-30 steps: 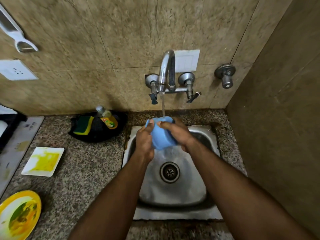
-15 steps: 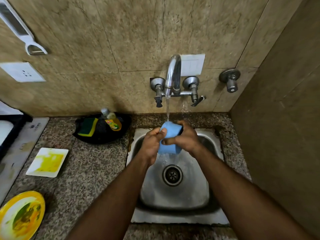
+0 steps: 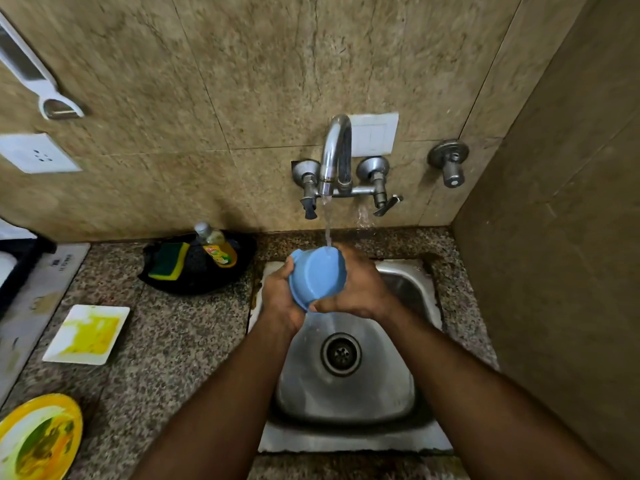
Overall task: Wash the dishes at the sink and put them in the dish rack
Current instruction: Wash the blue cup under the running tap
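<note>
The sink (image 3: 408,386) is taking the run-off while the person is rinsing a blue bowl (image 3: 317,277) over its back edge, right under the tap (image 3: 334,157), whose stream is landing on the bowl's upper rim. The bowl is being held with its underside turned toward the person, so the inside is hidden and I cannot tell whether any soap or food is left in it. To do this rinse well, I would judge that the bowl is needing a slow turn so the water is reaching the hollow as well as the base, with the tilt kept toward the drain (image 3: 341,354) so nothing is splashing onto the table (image 3: 180,341). The left hand (image 3: 278,292) is curling round the bowl's left rim, and the right hand (image 3: 356,289) is wrapping its far side with the thumb lying across the lower edge; both grips are closed on the bowl, which is wet and likely slippery, so a firm hold is mattering here. On the table to the left a yellow plate (image 3: 40,439) is being cut off by the frame, and a white square plate (image 3: 86,334) is lying smeared with yellow, both not yet washed. The dish rack is not showing anywhere. A sponge (image 3: 169,263) and a soap bottle (image 3: 216,245) are sitting in a dark tray (image 3: 201,278); the bottle's label is too small to read.
</note>
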A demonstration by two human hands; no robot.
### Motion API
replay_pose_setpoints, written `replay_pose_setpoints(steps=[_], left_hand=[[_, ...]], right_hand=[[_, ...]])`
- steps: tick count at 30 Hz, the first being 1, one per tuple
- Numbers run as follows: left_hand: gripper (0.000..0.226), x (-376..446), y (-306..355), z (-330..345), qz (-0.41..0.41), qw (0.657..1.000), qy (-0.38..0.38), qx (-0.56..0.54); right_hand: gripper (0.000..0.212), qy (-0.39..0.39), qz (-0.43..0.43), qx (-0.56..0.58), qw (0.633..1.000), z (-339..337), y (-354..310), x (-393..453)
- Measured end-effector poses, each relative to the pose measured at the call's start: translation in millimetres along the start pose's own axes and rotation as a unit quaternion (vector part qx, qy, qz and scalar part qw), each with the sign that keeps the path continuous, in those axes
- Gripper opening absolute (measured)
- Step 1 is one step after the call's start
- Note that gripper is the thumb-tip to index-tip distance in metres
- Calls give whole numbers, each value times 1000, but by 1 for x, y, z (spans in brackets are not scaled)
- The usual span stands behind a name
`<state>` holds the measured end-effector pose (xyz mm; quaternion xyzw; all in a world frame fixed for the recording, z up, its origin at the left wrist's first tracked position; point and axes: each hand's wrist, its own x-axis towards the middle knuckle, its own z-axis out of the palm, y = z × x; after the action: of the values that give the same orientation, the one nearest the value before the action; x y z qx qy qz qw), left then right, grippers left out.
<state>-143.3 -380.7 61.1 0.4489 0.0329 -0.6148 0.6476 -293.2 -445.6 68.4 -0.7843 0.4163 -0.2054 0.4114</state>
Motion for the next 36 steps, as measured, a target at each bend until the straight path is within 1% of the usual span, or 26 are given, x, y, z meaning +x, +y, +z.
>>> replay_pose_setpoints(steps=[1, 4, 6, 8, 9, 11, 12, 13, 14, 15, 17, 18, 20, 22, 24, 25, 27, 29, 30, 32, 33, 34, 35, 36], left_hand=[[41, -2, 0, 0, 16, 1000, 19, 3], [58, 2, 2, -4, 49, 998, 33, 32], [72, 9, 4, -6, 60, 995, 35, 69], [87, 14, 4, -8, 54, 993, 42, 97], [86, 13, 5, -8, 52, 992, 46, 104], [71, 7, 5, -5, 57, 990, 43, 124], [59, 4, 5, -2, 63, 988, 40, 138], [49, 1, 4, 2, 71, 985, 40, 153], [40, -1, 2, 6, 76, 982, 32, 170], [34, -1, 1, 9, 80, 979, 26, 184], [23, -4, -2, 19, 78, 975, 24, 207], [21, -5, -4, 22, 80, 973, 31, 217], [24, -5, -6, 27, 89, 968, 35, 232], [27, -3, -6, 28, 91, 965, 40, 244], [26, -2, -6, 28, 88, 964, 53, 247], [25, -2, -5, 29, 87, 963, 61, 246], [22, -3, -3, 30, 89, 963, 69, 246], [15, -7, -3, 33, 88, 961, 67, 254], [11, -9, -2, 34, 88, 959, 64, 261], [10, -12, -1, 35, 90, 959, 48, 265], [10, -13, 0, 34, 93, 959, 38, 265], [11, -17, 1, 32, 97, 959, 26, 265], [12, -20, 2, 28, 102, 959, 13, 264], [13, -21, 3, 23, 103, 960, -3, 262]], right_hand=[[111, 2, -9, -23, 1000, 1, -2, 1], [127, 5, -50, -104, 993, 2, -8, 4], [130, 6, -96, -139, 986, -2, -8, 3], [130, -17, -113, -150, 982, -8, -6, 0], [131, -31, -99, -135, 985, -11, -4, -2], [128, -33, -31, -57, 997, -17, -2, -4], [120, -26, 23, 15, 999, -20, -3, -4], [107, -8, 79, 104, 991, -24, -3, -1], [90, 24, 129, 180, 975, -28, -5, 3], [72, 72, 162, 227, 958, -33, -7, 8], [44, 188, 176, 209, 943, -45, -10, 22], [34, 226, 171, 189, 940, -52, -13, 28], [20, 266, 165, 150, 938, -66, -23, 38], [15, 275, 157, 77, 945, -74, -31, 43], [12, 268, 133, -24, 954, -75, -38, 39], [15, 268, 118, -52, 955, -74, -40, 37], [26, 271, 98, -90, 953, -72, -41, 30], [38, 261, 102, -134, 951, -65, -38, 24], [36, 238, 111, -157, 952, -60, -36, 20], [23, 157, 129, -163, 965, -44, -33, 11], [19, 114, 143, -125, 975, -37, -31, 7], [18, 79, 170, -38, 982, -33, -30, 4], [23, 48, 211, 80, 973, -32, -31, 1], [33, 9, 252, 192, 948, -32, -30, 0]])
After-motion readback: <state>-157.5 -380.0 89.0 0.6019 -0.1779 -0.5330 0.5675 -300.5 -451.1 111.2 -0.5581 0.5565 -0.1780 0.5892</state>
